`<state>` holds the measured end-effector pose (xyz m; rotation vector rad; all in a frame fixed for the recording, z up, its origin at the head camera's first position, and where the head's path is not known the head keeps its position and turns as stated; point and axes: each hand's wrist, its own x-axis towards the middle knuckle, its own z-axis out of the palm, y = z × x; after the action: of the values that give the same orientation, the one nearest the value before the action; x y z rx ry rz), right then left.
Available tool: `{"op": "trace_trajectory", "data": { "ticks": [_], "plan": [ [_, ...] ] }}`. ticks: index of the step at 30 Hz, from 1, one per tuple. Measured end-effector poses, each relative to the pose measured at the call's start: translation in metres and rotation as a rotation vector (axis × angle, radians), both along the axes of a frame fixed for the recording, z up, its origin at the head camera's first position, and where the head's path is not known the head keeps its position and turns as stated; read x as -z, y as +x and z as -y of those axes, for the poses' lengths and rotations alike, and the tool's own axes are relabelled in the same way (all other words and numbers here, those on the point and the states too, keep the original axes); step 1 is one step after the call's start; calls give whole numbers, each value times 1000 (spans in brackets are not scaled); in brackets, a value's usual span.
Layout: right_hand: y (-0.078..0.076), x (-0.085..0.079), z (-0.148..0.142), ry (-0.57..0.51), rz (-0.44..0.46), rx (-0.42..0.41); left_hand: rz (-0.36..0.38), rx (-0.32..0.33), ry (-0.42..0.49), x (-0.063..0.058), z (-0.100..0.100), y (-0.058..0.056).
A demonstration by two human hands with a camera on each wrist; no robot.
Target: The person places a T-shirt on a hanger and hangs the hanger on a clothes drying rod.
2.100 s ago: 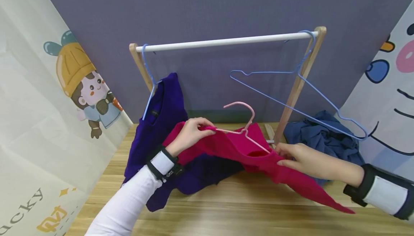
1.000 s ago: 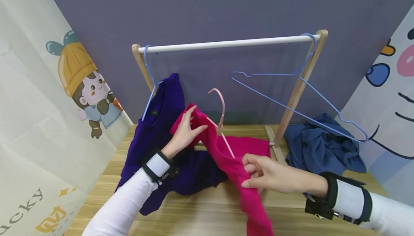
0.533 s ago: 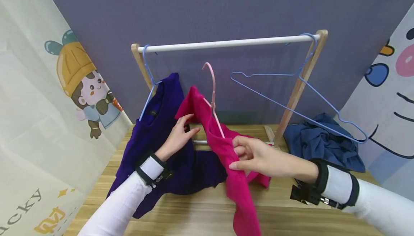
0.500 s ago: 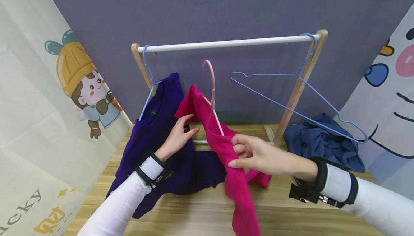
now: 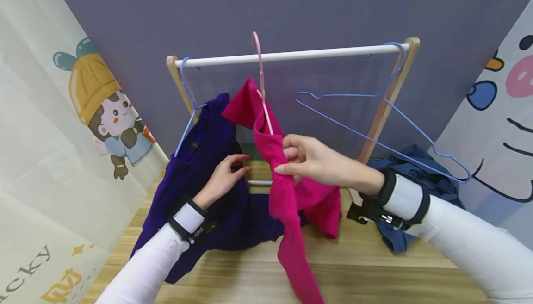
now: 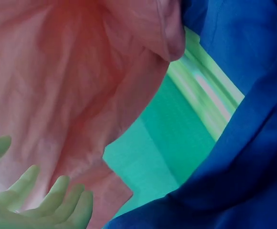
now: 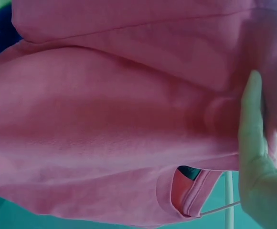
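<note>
Pink hanger (image 5: 262, 79) and magenta shirt (image 5: 283, 200) are rising to white rail (image 5: 329, 53), right hand (image 5: 314, 159) pinching shirt, left hand (image 5: 221, 179) hovering, fingers spread.

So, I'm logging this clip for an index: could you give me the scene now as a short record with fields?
Right hand: grips the pink garment
Left hand: holds nothing, beside the purple garment
Pink hanger: in the pink garment's neckline; hook at the white rail, unclear if caught
Left blue hanger: on rail, carrying the purple garment
Right blue hanger: on rail, bare
Dark blue cloth: crumpled, right side
</note>
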<state>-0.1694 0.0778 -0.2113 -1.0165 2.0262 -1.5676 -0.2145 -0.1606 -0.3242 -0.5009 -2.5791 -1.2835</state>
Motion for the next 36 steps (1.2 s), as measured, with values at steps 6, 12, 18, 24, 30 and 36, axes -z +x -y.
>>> {"op": "trace_trajectory", "data": {
  "ticks": [6,12,18,24,30,36],
  "plan": [
    [-16,-12,18,-42,32,60,6,-21,-5,-1,5,2],
    [-33,-13,36,-106,55,75,40,-44,-15,-1,8,2],
    [-42,-7,47,-109,99,88,47,-43,-7,-2,10,3],
    [-47,-2,53,-96,123,108,45,-50,1,-2,11,3],
    [-51,10,52,-62,140,122,41,-31,18,-1,12,3],
    [-53,21,49,-59,131,114,42,-40,8,1,14,3]
  ]
}}
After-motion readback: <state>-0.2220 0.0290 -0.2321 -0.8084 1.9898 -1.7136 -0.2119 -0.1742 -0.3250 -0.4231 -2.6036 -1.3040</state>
